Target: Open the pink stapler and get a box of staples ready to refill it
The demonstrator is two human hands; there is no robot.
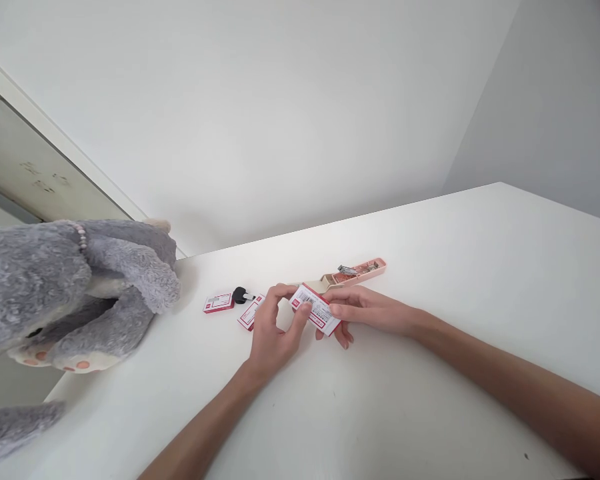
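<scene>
A small white-and-red box [320, 313] with a barcode and printed text is held between both hands above the table. My left hand [277, 333] pinches its left end, thumb on the printed face. My right hand [367, 310] grips the right end with the thumb on top and the other fingers beneath. Just behind the hands lies an open pink-and-cream case [375, 269], with a metal nail clipper [347, 270] and other small metal pieces in it. Left of my left hand, a similar box [251, 312] is partly hidden by the fingers.
Another red-and-white box [219, 303] lies farther left, beside a key with a black head [240, 295]. A large grey plush toy [125, 280] occupies the table's left edge. Behind the white table [455, 253] stands a pale wall [300, 120].
</scene>
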